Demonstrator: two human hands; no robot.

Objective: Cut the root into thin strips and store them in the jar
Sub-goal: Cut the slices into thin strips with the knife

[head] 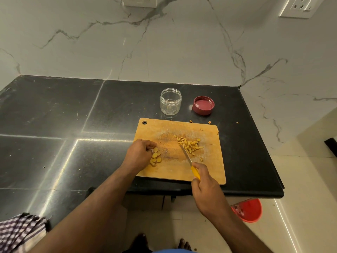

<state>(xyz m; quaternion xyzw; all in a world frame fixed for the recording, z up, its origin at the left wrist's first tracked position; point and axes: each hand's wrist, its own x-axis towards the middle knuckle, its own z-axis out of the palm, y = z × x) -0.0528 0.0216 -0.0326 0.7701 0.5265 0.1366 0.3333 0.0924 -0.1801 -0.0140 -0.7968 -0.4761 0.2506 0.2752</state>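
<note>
Two hands over the cutting board (182, 128): left hand (139, 154) curls its fingers on round root slices (156, 157), fingertips hidden behind them. Right hand (206, 187) wraps its grip round the yellow-handled knife (190, 162), blade tip at the cut strips (190, 145). Jar (170, 101) stands open on the surface beyond, seemingly empty.

One jar (170, 101), one lid (203, 105), one cutting board (156, 128), one knife (190, 162), one red bucket (249, 210).
</note>
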